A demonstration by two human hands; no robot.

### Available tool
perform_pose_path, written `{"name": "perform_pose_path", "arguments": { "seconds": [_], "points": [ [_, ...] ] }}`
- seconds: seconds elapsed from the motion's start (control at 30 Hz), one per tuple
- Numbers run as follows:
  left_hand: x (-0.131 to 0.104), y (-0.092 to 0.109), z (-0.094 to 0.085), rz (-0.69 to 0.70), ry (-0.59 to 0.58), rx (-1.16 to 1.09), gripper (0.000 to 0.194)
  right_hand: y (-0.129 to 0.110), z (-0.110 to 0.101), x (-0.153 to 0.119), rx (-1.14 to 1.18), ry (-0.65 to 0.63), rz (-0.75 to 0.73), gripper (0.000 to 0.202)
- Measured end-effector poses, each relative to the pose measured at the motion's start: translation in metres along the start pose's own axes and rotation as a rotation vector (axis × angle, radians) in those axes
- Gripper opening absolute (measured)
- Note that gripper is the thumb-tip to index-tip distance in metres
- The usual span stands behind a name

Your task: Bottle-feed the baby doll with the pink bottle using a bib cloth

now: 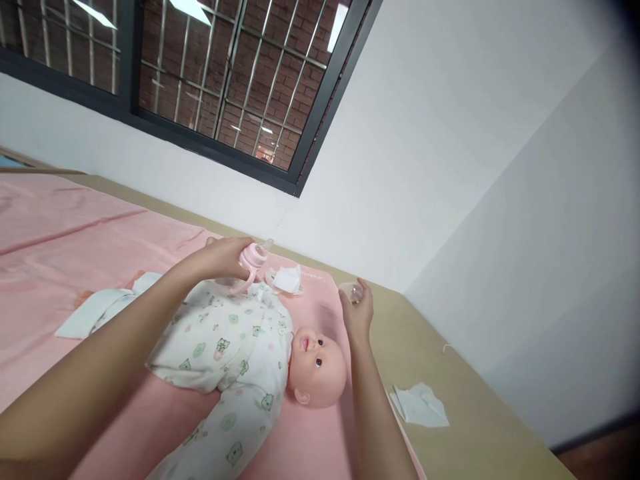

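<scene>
A pink baby bottle [255, 255] with a clear teat and a handle is in the grip of my left hand [227, 257], above the doll's chest. My right hand [358, 310] is closed around a clear, dome-shaped bottle cap [353, 292], off to the right beyond the doll's head. Between my forearms a baby doll [320, 367] lies on its back, its head toward the right. It wears a white patterned outfit [225, 340]. My left forearm covers part of the doll's lower body.
The doll lies on a pink sheet [100, 227] over a tan surface [400, 333]. A crumpled white tissue [287, 279] rests beyond the doll, and a folded white cloth [421, 405] at the right. White walls [425, 133] and a barred window [220, 80] stand behind.
</scene>
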State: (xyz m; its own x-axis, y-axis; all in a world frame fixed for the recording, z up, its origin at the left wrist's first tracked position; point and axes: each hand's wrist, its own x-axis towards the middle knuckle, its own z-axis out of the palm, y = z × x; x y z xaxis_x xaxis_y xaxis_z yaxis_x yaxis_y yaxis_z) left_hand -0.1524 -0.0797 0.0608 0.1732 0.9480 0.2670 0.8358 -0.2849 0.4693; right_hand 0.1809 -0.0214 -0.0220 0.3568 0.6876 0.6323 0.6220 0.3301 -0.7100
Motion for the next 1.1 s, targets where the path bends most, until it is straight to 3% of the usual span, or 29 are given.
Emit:
{"name": "perform_pose_path", "arguments": {
  "seconds": [0.1, 0.2, 0.3, 0.57, 0.8, 1.1],
  "points": [
    [0.013, -0.023, 0.006, -0.042, 0.023, -0.021, 0.038, 0.054, 0.004, -0.007, -0.188, -0.123, -0.086, 0.068],
    [0.026, -0.047, 0.013, -0.061, 0.05, -0.02, 0.041, 0.091, 0.005, -0.015, -0.29, -0.191, 0.034, 0.072],
    [0.035, -0.067, 0.018, -0.135, 0.079, 0.021, 0.048, 0.111, 0.007, -0.019, -0.364, -0.212, 0.15, 0.074],
    [0.045, -0.102, 0.031, -0.281, 0.165, -0.089, 0.062, 0.11, 0.005, -0.021, -0.314, -0.171, 0.179, 0.084],
    [0.051, -0.12, 0.042, -0.338, 0.153, -0.364, 0.068, 0.115, 0.003, -0.021, -0.256, -0.111, 0.173, 0.082],
    [0.057, -0.143, 0.061, -0.446, 0.139, -0.305, 0.059, 0.117, 0.004, -0.019, -0.287, -0.118, 0.178, 0.083]
  ]
}}
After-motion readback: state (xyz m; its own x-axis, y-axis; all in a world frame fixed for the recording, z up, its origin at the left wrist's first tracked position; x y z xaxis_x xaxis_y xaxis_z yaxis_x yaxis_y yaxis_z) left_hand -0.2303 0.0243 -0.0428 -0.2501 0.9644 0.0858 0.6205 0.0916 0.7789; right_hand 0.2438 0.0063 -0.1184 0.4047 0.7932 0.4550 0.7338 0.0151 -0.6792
